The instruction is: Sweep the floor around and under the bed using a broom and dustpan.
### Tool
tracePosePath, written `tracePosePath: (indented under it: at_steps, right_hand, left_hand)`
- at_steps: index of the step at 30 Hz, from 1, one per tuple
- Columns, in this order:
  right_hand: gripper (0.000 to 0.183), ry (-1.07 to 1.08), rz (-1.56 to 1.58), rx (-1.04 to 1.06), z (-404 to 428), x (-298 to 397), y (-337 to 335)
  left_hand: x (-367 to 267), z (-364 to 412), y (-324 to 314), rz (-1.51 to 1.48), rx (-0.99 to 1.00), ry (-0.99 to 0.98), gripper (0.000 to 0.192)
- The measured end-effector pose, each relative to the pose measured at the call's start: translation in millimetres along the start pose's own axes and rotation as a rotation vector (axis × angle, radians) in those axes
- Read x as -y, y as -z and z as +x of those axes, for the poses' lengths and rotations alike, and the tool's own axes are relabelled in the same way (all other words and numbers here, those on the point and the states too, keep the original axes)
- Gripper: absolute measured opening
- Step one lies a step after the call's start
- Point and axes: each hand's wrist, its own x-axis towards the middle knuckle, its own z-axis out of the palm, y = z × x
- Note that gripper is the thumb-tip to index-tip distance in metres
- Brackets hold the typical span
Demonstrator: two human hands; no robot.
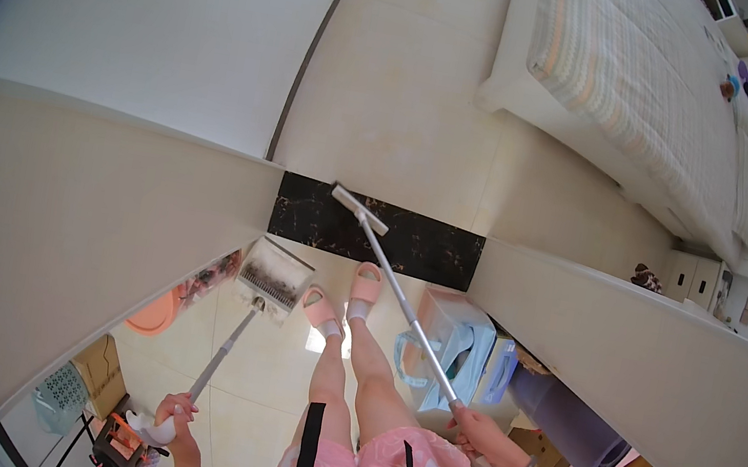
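Note:
My left hand point(176, 411) grips the grey and white handle of a long-handled dustpan point(276, 273). The dustpan rests on the light tiled floor at the left, with dark dust and debris in it and a comb-like row of teeth across it. My right hand point(476, 429) is closed around the silver pole of a floor broom point(406, 306). The broom's narrow white head point(360, 209) lies across the black marble-look threshold point(431, 249) in the doorway. Beyond the threshold the pale tiled floor continues.
My feet in pink slippers point(366, 283) stand just behind the threshold. Walls flank the doorway. A clear plastic bin point(442, 312) and a rolled purple mat point(569, 422) sit at the right, a cardboard box point(99, 377) at the left. A bed point(594, 70) stands in the room ahead.

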Motion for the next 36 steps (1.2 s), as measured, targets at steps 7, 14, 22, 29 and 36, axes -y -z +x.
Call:
tracePosePath:
  at_steps: [7, 14, 22, 29, 36]
  right_hand:
    - [0.044, 0.181, 0.063, -0.216, 9.8, 24.5, 24.3]
    - [0.050, 0.378, 0.057, -0.355, 88.0, 100.4, 69.5]
    - [0.051, 0.490, 0.230, -0.338, 149.4, 174.0, 90.4]
    - [0.056, 0.404, 0.064, -0.277, 181.2, 159.4, 81.1]
    - [0.060, 0.251, -0.001, -0.215, 142.4, 38.7, 15.1]
  left_hand:
    - [-2.0, -1.5, 1.7, 0.011, -0.003, 0.012, 0.020]
    - [-0.2, -4.4, 4.5, -0.014, 0.001, 0.015, 0.019]
    - [-2.4, -6.3, 6.1, 0.005, 0.012, 0.031, 0.020]
    - [-9.7, -2.7, -5.3, -0.002, 0.006, 0.025, 0.021]
    - [-7.8, -1.6, -4.7, 0.007, -0.016, 0.020, 0.021]
